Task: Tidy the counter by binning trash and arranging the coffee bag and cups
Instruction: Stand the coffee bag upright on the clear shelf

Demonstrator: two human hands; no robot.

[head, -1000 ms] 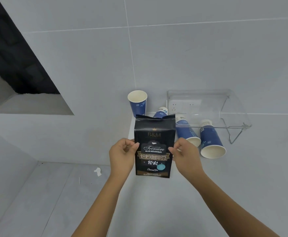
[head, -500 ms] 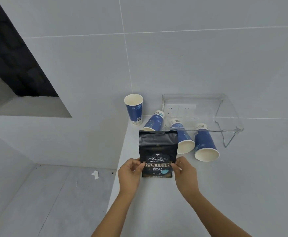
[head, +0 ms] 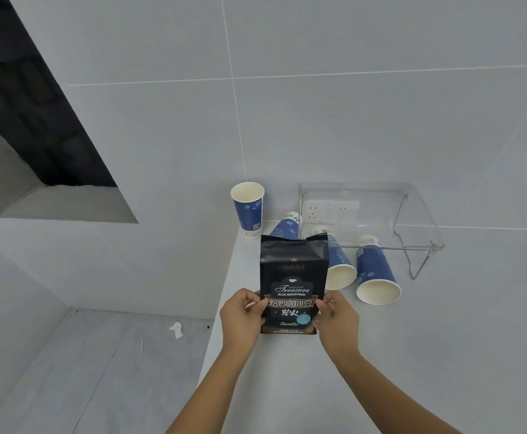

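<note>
A black coffee bag (head: 292, 277) stands upright on the white counter (head: 428, 355), label toward me. My left hand (head: 240, 317) pinches its left edge and my right hand (head: 337, 317) pinches its right edge. Behind it, one blue paper cup (head: 249, 208) stands upright at the counter's back left corner. Three more blue cups lie on their sides: one (head: 287, 225) mostly hidden behind the bag, one (head: 339, 267) just right of the bag, and one (head: 375, 274) further right, mouths facing me.
A clear acrylic cover (head: 412, 214) on a wire stand shields a wall socket (head: 331, 211) at the back. The counter's left edge drops to a grey floor with a crumpled white scrap (head: 176, 328). A dark wall opening sits at upper left.
Both hands have brought the coffee bag down from mid-air and stood it on the counter, still gripping its sides.
</note>
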